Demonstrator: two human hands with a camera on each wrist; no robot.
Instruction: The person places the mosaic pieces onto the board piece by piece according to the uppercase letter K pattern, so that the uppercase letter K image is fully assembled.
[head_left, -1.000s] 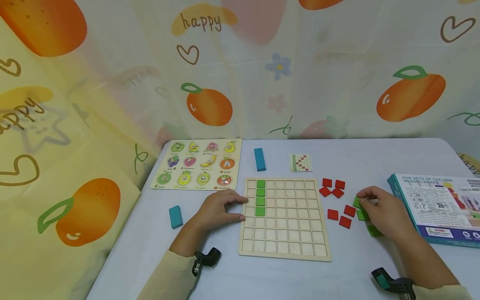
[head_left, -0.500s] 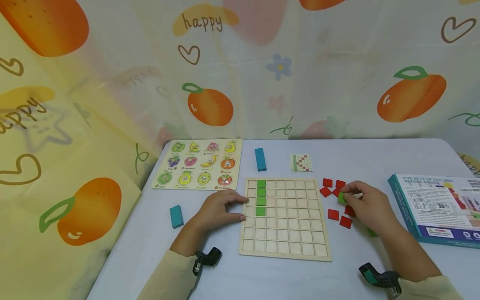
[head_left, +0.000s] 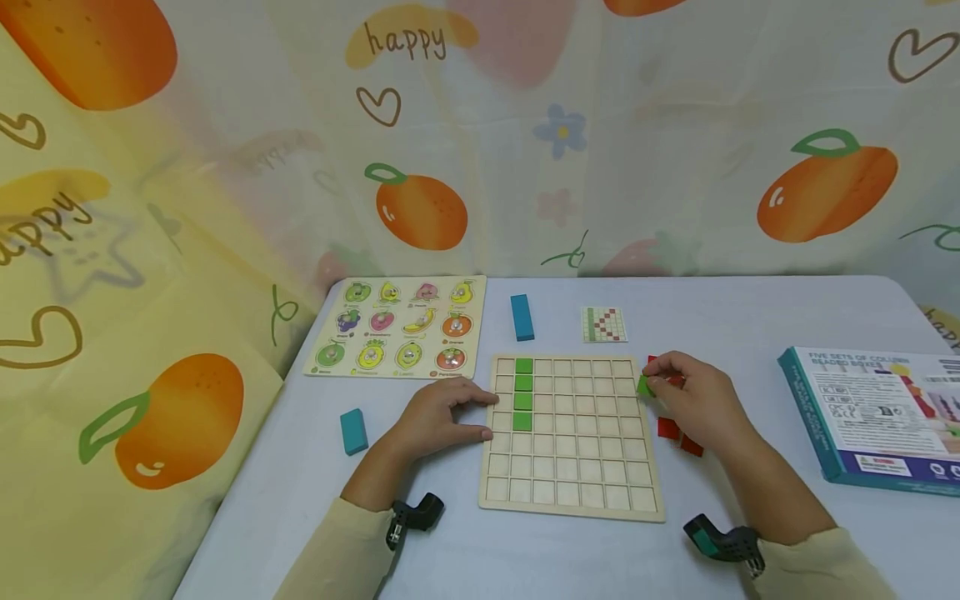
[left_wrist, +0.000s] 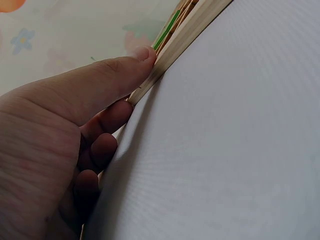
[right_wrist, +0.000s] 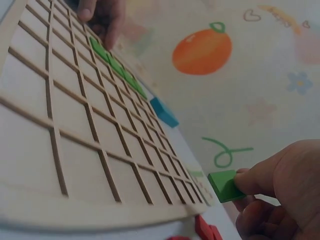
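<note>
My left hand rests at the left edge of a wooden grid board, thumb and forefinger spread and touching the rim. In the left wrist view, the thumb lies against that rim. Green square tiles fill the upper cells of the board's second column. Thumb and fingers of my right hand pinch another green tile, held above the table just off the board's right edge. Red tiles lie under and beside this hand, which hides part of the group.
Behind the board lie a blue block and a small pattern card. A fruit picture board is at back left, with a second blue block nearer. A flat printed box sits at the right.
My right hand has picked up a green tile from the right-hand group and carried it left to the board's right edge. The left hand has stayed at the rim.
</note>
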